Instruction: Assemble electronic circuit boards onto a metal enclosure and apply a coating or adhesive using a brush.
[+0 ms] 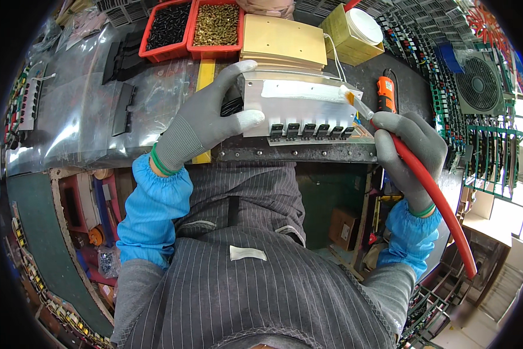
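Observation:
My left hand [206,119], in a grey glove with whitened fingertips, grips the left end of a silver metal heat sink plate [299,109], thumb at the front and fingers at the back. White paste [302,90] lies in a broad band along the plate's upper part. Several black transistors [310,130] line its lower edge. My right hand [410,151], gloved too, closes round a brush [427,180] with a long red handle. The brush's bristles touch the right end of the white band.
Two red bins, one of black parts [167,28] and one of brass parts [216,26], stand at the back. Beside them are tan boards [285,41], a white tub [363,26] in a box, an orange tool [386,93] and a fan [478,84]. Dark strips [122,107] lie left.

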`<action>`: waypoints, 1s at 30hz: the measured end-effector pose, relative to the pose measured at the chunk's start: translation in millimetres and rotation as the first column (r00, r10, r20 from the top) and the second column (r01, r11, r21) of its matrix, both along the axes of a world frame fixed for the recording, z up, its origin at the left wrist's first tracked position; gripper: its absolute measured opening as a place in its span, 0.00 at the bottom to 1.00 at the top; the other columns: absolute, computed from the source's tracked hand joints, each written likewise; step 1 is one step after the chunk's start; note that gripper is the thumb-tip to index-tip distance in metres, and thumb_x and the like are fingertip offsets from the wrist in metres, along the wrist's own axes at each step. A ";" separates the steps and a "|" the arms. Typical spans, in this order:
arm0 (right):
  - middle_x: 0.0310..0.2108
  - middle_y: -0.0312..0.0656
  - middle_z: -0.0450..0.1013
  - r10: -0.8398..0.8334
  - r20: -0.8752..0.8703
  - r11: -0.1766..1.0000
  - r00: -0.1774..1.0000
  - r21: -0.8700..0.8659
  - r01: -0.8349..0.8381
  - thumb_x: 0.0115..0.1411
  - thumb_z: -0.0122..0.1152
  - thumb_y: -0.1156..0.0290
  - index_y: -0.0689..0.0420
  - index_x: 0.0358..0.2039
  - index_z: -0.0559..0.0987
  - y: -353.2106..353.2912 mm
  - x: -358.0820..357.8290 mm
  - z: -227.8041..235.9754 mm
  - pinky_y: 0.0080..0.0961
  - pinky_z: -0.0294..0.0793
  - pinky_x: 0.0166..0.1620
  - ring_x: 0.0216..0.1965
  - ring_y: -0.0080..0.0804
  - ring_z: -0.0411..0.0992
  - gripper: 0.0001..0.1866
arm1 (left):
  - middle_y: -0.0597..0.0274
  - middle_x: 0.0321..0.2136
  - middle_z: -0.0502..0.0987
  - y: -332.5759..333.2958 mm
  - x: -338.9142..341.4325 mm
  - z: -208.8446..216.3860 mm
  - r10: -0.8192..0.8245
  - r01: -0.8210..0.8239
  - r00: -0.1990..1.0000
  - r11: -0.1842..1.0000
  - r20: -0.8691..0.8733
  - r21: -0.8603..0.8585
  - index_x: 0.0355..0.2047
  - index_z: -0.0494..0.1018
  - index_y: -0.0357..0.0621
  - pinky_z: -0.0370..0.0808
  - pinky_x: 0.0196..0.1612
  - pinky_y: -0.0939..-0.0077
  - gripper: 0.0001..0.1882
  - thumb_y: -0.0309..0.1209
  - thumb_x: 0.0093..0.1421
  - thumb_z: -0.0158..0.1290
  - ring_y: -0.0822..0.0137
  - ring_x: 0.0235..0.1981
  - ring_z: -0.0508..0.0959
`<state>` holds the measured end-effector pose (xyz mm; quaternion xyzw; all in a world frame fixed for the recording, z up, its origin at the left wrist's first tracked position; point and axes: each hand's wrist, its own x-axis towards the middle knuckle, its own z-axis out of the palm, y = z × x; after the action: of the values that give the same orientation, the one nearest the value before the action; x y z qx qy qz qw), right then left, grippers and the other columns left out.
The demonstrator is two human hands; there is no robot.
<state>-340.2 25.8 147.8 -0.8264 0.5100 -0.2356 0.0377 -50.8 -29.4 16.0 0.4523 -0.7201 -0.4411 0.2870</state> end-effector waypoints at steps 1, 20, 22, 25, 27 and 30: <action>0.21 0.41 0.73 -0.016 0.012 1.000 1.000 0.009 0.016 0.47 0.62 0.79 0.58 0.30 0.82 0.6 -2.4 0.3 0.27 0.72 0.26 0.21 0.34 0.74 0.08 | 0.44 0.53 0.73 0.0 0.0 1.4 0.009 -0.010 0.999 1.000 0.045 0.018 0.67 0.56 0.55 0.70 0.59 0.59 0.45 0.58 0.53 0.58 0.50 0.57 0.73; 0.25 0.41 0.74 0.047 0.233 0.983 0.971 0.160 -0.086 0.53 0.61 0.74 0.59 0.37 0.82 -4.8 -2.5 -9.0 0.25 0.70 0.29 0.24 0.29 0.73 0.11 | 0.42 0.53 0.72 0.0 -2.3 2.0 0.005 -0.004 1.000 0.999 -0.028 0.052 0.67 0.56 0.50 0.69 0.60 0.59 0.45 0.53 0.53 0.59 0.50 0.57 0.72; 0.25 0.41 0.74 0.041 0.206 0.986 0.978 0.149 -0.073 0.53 0.61 0.74 0.59 0.37 0.82 -4.4 -13.7 -8.0 0.25 0.71 0.30 0.24 0.28 0.73 0.11 | 0.42 0.53 0.72 0.8 -1.8 2.9 0.011 -0.008 0.998 0.998 -0.056 0.060 0.67 0.56 0.50 0.69 0.60 0.59 0.45 0.53 0.53 0.59 0.50 0.58 0.72; 0.26 0.42 0.75 0.001 0.155 0.985 0.988 0.171 -0.028 0.52 0.60 0.75 0.60 0.37 0.82 -1.8 -24.2 -3.9 0.25 0.71 0.29 0.24 0.28 0.73 0.11 | 0.42 0.54 0.71 0.4 -2.1 0.9 0.010 -0.005 0.997 0.998 -0.073 0.062 0.67 0.56 0.50 0.68 0.60 0.59 0.45 0.54 0.53 0.58 0.50 0.59 0.71; 0.26 0.42 0.75 -0.042 0.139 0.991 0.989 0.132 0.023 0.51 0.60 0.75 0.61 0.36 0.82 -0.5 -31.0 -4.7 0.24 0.70 0.29 0.24 0.28 0.73 0.11 | 0.42 0.54 0.71 -0.7 -2.5 -0.4 0.005 -0.001 0.998 0.999 -0.064 0.054 0.67 0.56 0.50 0.68 0.61 0.59 0.45 0.54 0.53 0.58 0.50 0.59 0.71; 0.26 0.41 0.75 -0.052 0.134 0.991 0.990 0.129 0.034 0.51 0.59 0.75 0.61 0.35 0.82 -0.4 -37.8 -3.9 0.23 0.70 0.29 0.24 0.25 0.72 0.11 | 0.42 0.55 0.71 -0.9 -2.4 -1.4 0.013 -0.009 0.997 0.998 -0.082 0.057 0.67 0.56 0.50 0.68 0.61 0.59 0.46 0.56 0.52 0.58 0.50 0.59 0.71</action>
<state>-378.0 25.4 143.9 -0.7929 0.5378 -0.2600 0.1199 -53.2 -30.3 14.5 0.4455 -0.6924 -0.4779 0.3061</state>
